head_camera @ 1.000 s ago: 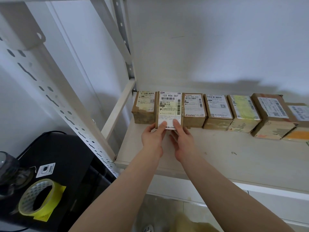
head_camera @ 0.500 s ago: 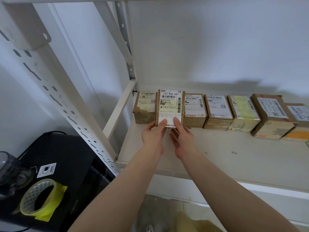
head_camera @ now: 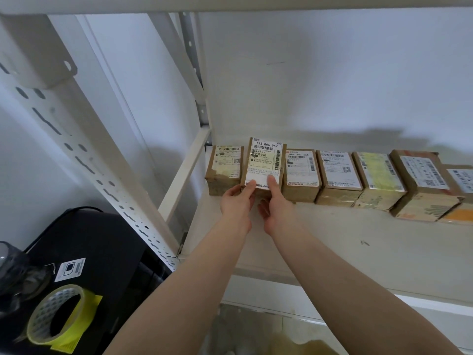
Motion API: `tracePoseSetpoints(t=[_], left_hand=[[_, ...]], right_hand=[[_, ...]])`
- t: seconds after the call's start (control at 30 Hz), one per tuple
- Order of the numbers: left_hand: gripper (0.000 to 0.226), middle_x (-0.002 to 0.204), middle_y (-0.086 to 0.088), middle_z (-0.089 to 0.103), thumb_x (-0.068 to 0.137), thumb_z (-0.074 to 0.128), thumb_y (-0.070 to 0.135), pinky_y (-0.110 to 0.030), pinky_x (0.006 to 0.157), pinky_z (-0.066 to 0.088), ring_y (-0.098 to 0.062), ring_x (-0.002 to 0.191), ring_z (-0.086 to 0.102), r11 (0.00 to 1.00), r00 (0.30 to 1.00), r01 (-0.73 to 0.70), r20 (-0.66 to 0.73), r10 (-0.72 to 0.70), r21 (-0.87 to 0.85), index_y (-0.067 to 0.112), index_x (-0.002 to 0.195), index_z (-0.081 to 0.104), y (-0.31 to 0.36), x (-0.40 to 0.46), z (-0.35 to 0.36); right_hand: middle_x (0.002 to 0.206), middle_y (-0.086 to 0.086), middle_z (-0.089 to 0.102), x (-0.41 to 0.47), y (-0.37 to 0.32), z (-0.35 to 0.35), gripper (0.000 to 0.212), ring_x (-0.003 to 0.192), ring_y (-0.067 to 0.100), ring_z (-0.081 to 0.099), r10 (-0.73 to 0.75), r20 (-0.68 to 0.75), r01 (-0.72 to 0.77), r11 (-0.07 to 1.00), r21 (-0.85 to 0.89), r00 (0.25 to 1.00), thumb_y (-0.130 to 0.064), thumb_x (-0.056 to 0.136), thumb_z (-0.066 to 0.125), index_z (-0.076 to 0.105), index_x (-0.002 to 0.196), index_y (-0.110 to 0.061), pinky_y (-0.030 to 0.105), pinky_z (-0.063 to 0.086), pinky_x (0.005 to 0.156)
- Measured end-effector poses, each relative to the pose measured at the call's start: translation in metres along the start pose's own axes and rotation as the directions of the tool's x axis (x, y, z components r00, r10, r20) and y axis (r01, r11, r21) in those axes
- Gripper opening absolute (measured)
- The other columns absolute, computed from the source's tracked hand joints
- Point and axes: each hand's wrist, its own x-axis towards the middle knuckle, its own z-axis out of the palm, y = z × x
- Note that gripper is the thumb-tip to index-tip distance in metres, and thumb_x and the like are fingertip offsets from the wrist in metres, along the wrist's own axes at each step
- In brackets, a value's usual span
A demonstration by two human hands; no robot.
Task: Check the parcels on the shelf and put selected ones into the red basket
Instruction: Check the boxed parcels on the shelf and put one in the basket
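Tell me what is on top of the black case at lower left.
On the black case sit a roll of yellow tape, a white sticker and a dark object cut off by the frame. The surface beneath them is hidden.

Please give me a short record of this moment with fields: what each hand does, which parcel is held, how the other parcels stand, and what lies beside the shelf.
left hand: left hand pinches the lower left edge of the tilted parcel
right hand: right hand holds its lower right edge, thumb on the label
held parcel: second from the left, raised above its neighbours, label reads 133 R06 0A7
other parcels: row of parcels along the back of the shelf
beside shelf: yellow tape roll on a black surface
red basket: not in view
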Motion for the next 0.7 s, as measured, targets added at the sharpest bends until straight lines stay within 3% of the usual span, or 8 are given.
tracePoseSetpoints(t=[0.07,0.17,0.27,0.4,0.5,0.57,0.7], left_hand=[[0.044,0.104,-0.01,0.073,0.079,0.078,0.014,-0.02,0.06,0.055,-0.015,0.084,0.071,0.999,1.0,0.012,-0.025,-0.011,0.034,0.007,0.119,0.062,0.0,0.006,0.003],[0.015,0.09,-0.008,0.072,0.08,0.078,0.018,-0.023,0.06,0.052,-0.018,0.082,0.07,0.995,0.997,0.061,-0.061,-0.056,0.074,0.012,0.09,0.068,0.0,0.012,0.006],[0.014,0.087,-0.01,0.072,0.08,0.078,0.019,-0.025,0.06,0.053,-0.023,0.082,0.069,0.991,0.992,0.1,-0.083,-0.092,0.087,0.014,0.076,0.065,-0.001,0.019,0.008],[0.019,0.097,-0.012,0.073,0.082,0.076,0.021,-0.024,0.053,0.052,-0.023,0.078,0.071,0.988,0.989,0.136,-0.073,-0.131,0.071,0.011,0.096,0.068,-0.005,0.023,0.011],[0.032,0.105,-0.013,0.072,0.082,0.075,0.022,-0.024,0.05,0.054,-0.024,0.081,0.071,0.991,0.989,0.121,-0.088,-0.117,0.047,0.009,0.111,0.067,-0.007,0.027,0.012],[0.038,0.107,-0.013,0.072,0.082,0.076,0.024,-0.024,0.048,0.053,-0.024,0.082,0.071,0.991,0.988,0.12,-0.103,-0.114,0.056,0.01,0.115,0.065,-0.006,0.03,0.011],[0.045,0.106,-0.013,0.071,0.08,0.077,0.031,-0.026,0.051,0.053,-0.025,0.081,0.07,0.986,0.983,0.14,-0.128,-0.128,0.088,0.01,0.116,0.062,-0.007,0.036,0.011]], right_hand=[[0.111,0.009,0.07,0.005,-0.001,0.006,0.052,0.105,0.024,0.067,0.029,-0.02,-0.029,0.999,-0.018,0.999,-0.041,0.08,0.079,0.065,0.117,-0.008,0.039,0.055,0.096],[0.111,0.013,0.069,0.012,-0.003,0.01,0.056,0.104,0.029,0.067,0.057,-0.054,-0.06,0.997,-0.055,0.997,-0.042,0.077,0.081,0.064,0.116,-0.006,0.043,0.055,0.095],[0.109,0.013,0.07,0.018,-0.004,0.013,0.056,0.1,0.031,0.068,0.058,-0.071,-0.063,0.995,-0.075,0.996,-0.042,0.077,0.081,0.064,0.115,-0.005,0.044,0.056,0.093],[0.096,0.011,0.071,0.025,-0.004,0.015,0.039,0.094,0.031,0.071,0.065,-0.093,-0.074,0.992,-0.101,0.994,-0.042,0.08,0.079,0.062,0.093,-0.01,0.047,0.058,0.088],[0.09,0.01,0.07,0.028,-0.002,0.016,0.038,0.09,0.031,0.071,0.063,-0.115,-0.077,0.989,-0.124,0.991,-0.046,0.08,0.077,0.058,0.084,-0.013,0.049,0.058,0.086],[0.094,0.011,0.071,0.029,0.001,0.018,0.044,0.089,0.031,0.071,0.054,-0.118,-0.073,0.984,-0.16,0.991,-0.051,0.076,0.078,0.061,0.087,-0.012,0.049,0.059,0.084],[0.098,0.012,0.073,0.032,0.006,0.021,0.078,0.086,0.034,0.072,0.033,-0.143,-0.064,0.974,-0.218,0.989,-0.064,0.061,0.079,0.064,0.111,-0.007,0.049,0.06,0.08]])
